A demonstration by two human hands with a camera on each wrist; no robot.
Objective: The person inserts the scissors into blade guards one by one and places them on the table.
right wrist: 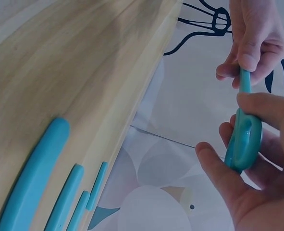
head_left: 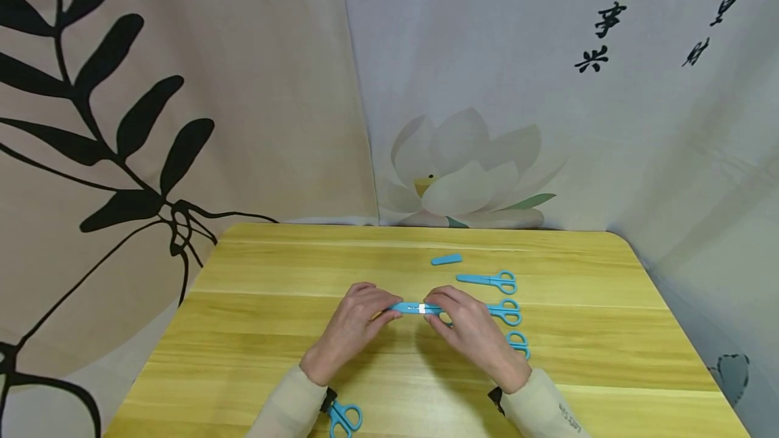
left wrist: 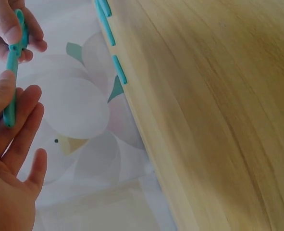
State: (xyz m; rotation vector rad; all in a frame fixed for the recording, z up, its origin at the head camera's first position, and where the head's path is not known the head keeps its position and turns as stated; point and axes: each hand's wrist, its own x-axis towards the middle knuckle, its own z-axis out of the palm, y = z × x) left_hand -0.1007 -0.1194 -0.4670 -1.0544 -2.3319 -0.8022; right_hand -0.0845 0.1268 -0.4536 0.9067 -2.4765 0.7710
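Observation:
Between both hands, over the table, is a pair of light-blue scissors (head_left: 409,307) with a pale patch near its middle. My left hand (head_left: 356,320) pinches the long blade end between thumb and fingers. At the other end, my right hand (head_left: 468,323) grips the handle side. In the right wrist view the handle loops (right wrist: 250,139) show among the right fingers, with the left hand (right wrist: 257,33) at the blade end. The blade end (left wrist: 10,103) looks blue all along in the left wrist view, lying across the left fingers.
To the right and beyond my right hand lie more blue scissors (head_left: 485,280), another pair (head_left: 508,311) and a third (head_left: 518,345), the last two partly hidden. A short blue piece (head_left: 447,259) lies farther back. Scissors (head_left: 345,418) lie by my left sleeve. Printed curtains hang behind the wooden table (head_left: 243,330).

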